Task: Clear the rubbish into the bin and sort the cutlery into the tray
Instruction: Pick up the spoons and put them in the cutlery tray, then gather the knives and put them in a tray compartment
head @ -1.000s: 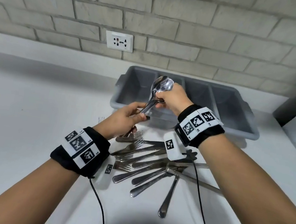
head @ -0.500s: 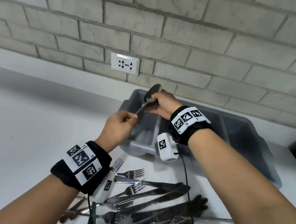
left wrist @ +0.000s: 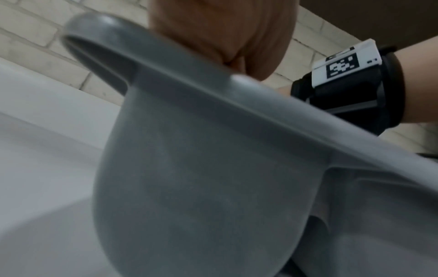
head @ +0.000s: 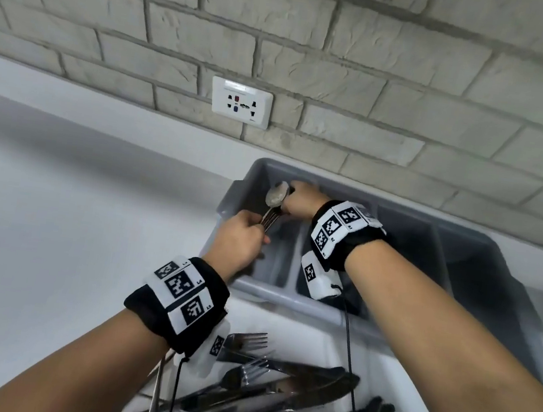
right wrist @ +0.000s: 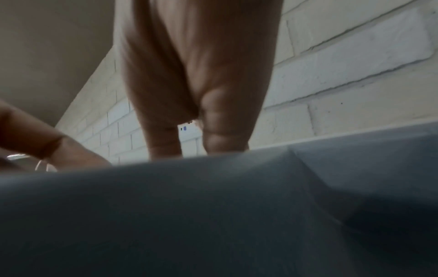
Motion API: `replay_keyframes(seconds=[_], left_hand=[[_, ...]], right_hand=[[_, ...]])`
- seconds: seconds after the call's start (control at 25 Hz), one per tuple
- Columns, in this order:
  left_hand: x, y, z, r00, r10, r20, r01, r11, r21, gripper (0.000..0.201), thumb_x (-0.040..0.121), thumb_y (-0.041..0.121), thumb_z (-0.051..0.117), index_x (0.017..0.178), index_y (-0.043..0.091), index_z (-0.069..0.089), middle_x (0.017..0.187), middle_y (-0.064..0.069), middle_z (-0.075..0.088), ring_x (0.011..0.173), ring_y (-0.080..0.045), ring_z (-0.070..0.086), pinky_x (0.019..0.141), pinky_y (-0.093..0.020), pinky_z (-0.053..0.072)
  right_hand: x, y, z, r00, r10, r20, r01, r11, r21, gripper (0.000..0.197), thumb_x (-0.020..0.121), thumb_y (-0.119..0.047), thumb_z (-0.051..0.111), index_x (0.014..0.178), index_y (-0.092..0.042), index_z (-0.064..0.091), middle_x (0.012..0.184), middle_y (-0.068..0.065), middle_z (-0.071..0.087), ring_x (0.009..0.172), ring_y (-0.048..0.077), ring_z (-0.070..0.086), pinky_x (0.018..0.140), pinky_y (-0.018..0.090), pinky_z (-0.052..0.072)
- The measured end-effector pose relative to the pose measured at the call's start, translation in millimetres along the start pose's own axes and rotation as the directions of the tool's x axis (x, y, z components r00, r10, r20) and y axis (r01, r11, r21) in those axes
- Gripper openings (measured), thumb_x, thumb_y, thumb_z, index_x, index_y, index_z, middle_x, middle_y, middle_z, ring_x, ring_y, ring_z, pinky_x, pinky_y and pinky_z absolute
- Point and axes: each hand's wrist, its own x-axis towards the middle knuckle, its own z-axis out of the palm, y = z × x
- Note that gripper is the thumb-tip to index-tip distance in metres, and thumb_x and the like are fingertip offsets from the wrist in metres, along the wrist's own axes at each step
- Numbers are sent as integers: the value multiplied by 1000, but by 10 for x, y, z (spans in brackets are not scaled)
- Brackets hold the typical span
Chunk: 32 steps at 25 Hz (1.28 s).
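A bundle of metal spoons (head: pixel 274 202) hangs over the leftmost compartment of the grey cutlery tray (head: pixel 466 233). My right hand (head: pixel 294 193) grips the bundle just below the bowls. My left hand (head: pixel 256 231) grips the handle ends near the tray's left wall. In the left wrist view the tray's outer wall (left wrist: pixel 189 168) fills the frame below my left hand's palm (left wrist: pixel 225 37). My right hand (right wrist: pixel 196 93) reaches down behind the tray wall (right wrist: pixel 213 215) in the right wrist view, fingertips hidden. No bin or rubbish shows.
A heap of forks and knives (head: pixel 272 396) lies on the white counter (head: pixel 53 229) in front of the tray, under my forearms. A brick wall with a socket (head: pixel 240 102) stands right behind the tray. Wrist camera cables hang over the heap.
Both hands carried the spoon bundle forward and down, from above the tray's front edge into its left compartment. The view moved closer to the tray.
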Motion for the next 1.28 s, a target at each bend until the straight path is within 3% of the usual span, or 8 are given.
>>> replay_keyframes(seconds=[0.08,0.2,0.32,0.44,0.6,0.76,0.92,1.28], left_hand=[[79,-80,63,1000,28,11,-29,985,170,31,87,5,44,113,-3,58,100,-18,68,86,-32,65,73,-23,51],[172,-134,125,1000,13,23,-21,931,364,31,85,8,50,113,-5,57,117,-26,63,113,-38,57,92,-38,45],[228,-168,146,997,-23,70,-14,875,484,32,87,8,50,115,-7,58,119,-26,62,115,-38,57,92,-37,44],[222,-164,121,991,-23,134,-61,805,590,33,90,6,45,118,-5,59,122,-22,62,117,-34,57,95,-35,44],[-35,-31,9,993,99,69,-120,873,473,34,86,1,46,116,0,63,119,-22,65,113,-32,60,94,-32,44],[-449,32,-161,981,195,14,-192,947,256,33,85,-1,46,109,9,66,108,-19,69,97,-31,67,91,-35,54],[-878,-61,-416,971,215,107,-239,916,321,25,88,6,55,110,10,66,98,-1,62,76,-11,56,58,8,38],[-1519,-716,-299,913,62,404,-337,672,659,25,86,13,55,106,14,69,109,-8,69,91,-19,61,80,-21,44]], right_hand=[[-41,-3,43,994,-33,103,52,981,-188,27,87,-3,53,111,8,61,116,25,63,84,18,49,51,6,38],[25,-1,112,988,4,154,32,972,-234,18,89,-4,52,74,-5,61,95,21,66,73,23,55,62,23,48],[74,-13,192,981,0,194,49,968,-244,33,92,1,39,66,-12,55,80,14,59,55,19,51,55,26,42],[-9,-73,226,985,-58,165,111,935,-338,30,90,0,42,109,1,66,96,16,64,73,21,53,51,18,35],[-358,-41,95,993,-116,31,120,975,-186,41,87,-2,50,128,-7,55,130,12,59,106,21,56,80,21,41],[-985,17,-139,967,-226,-113,198,955,-220,36,89,-15,55,125,-12,57,127,9,60,116,23,55,98,27,41],[-1653,85,-172,953,-249,-174,226,964,-143,33,88,-20,58,121,-18,60,116,3,62,104,15,56,94,25,41],[-2419,555,910,994,8,113,36,922,-385,29,83,-21,62,112,-18,63,118,3,62,97,20,56,82,30,46]])
